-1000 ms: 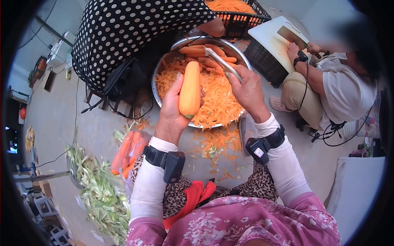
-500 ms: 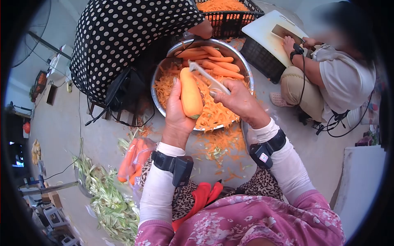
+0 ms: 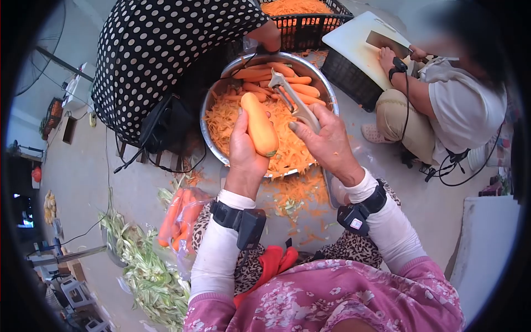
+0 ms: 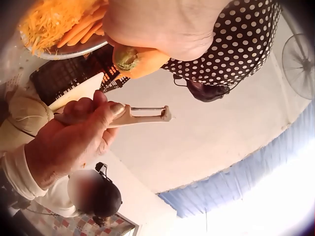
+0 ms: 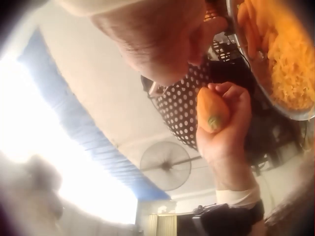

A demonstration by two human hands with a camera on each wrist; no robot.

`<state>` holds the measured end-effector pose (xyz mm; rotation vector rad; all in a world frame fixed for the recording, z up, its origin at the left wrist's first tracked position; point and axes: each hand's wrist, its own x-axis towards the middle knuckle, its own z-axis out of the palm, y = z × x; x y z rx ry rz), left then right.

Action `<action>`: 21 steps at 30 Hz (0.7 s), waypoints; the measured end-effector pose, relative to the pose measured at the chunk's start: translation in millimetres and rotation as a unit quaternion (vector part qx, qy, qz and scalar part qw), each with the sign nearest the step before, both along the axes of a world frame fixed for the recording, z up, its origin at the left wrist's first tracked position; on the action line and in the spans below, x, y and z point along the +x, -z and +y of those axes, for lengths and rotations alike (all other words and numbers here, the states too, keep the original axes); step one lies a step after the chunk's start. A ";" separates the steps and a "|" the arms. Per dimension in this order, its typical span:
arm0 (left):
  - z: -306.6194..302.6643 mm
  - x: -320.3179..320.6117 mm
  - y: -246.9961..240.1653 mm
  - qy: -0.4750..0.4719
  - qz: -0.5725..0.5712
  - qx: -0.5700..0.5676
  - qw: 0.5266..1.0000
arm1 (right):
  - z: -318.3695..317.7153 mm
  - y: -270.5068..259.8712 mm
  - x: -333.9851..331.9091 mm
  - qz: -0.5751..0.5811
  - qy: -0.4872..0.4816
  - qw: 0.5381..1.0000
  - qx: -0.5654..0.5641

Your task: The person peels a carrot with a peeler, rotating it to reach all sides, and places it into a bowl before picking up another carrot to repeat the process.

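Observation:
In the head view my left hand (image 3: 243, 157) grips a thick peeled carrot (image 3: 259, 124) along its side, its green stem end pointing toward me. My right hand (image 3: 330, 146) holds a pale peeler (image 3: 301, 113) by the handle, thumb along it. The peeler's head is apart from the carrot, to its upper right. In the left wrist view the blade of the peeler (image 4: 142, 118) shows free of peel. Below both hands stands a metal basin (image 3: 205, 122) with peelings (image 3: 296, 157) and several whole carrots (image 3: 306, 89) at its far side.
A person under a polka-dot umbrella (image 3: 166, 61) is close at the left. At the right, another person holds a cleaver (image 3: 384, 44) on a white board (image 3: 354, 44). Bagged carrots (image 3: 180, 216) and a heap of husks (image 3: 146, 271) lie left of my legs.
The peeler was over the carrot's far end half a second ago; it has since moved right, off the carrot, with its blade turned upward. The carrot has tilted slightly, its far end leaning left.

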<state>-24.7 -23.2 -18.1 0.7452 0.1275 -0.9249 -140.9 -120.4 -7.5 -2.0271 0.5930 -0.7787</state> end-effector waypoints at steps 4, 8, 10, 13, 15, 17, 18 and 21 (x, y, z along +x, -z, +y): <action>-10.2 -6.4 17.1 0.019 0.020 -0.033 0.999 | 18.8 4.6 5.6 0.033 -0.041 0.994 0.093; -20.1 -9.5 31.8 0.000 0.018 -0.037 0.999 | 10.6 16.0 4.8 0.029 -0.052 0.991 0.116; -18.5 -11.2 12.8 0.025 -0.011 -0.059 0.998 | 5.7 13.2 5.3 -0.033 -0.052 0.989 0.135; -15.1 -10.5 -11.3 0.065 -0.052 -0.068 0.994 | -11.2 -7.7 -7.7 -0.024 -0.136 0.901 0.412; -16.0 -7.0 -15.6 0.064 -0.055 -0.057 0.995 | -15.1 -15.3 -11.0 -0.052 -0.157 0.871 0.463; -15.5 -2.6 -15.6 0.060 -0.044 -0.074 0.994 | -21.7 -13.4 -14.5 -0.082 -0.200 0.820 0.530; -14.0 2.1 -11.7 0.060 -0.044 -0.075 0.994 | -24.2 -10.5 -16.3 -0.082 -0.200 0.821 0.529; -12.3 11.6 -1.2 0.046 0.001 -0.125 0.991 | -27.7 -6.3 -18.7 -0.088 -0.234 0.781 0.572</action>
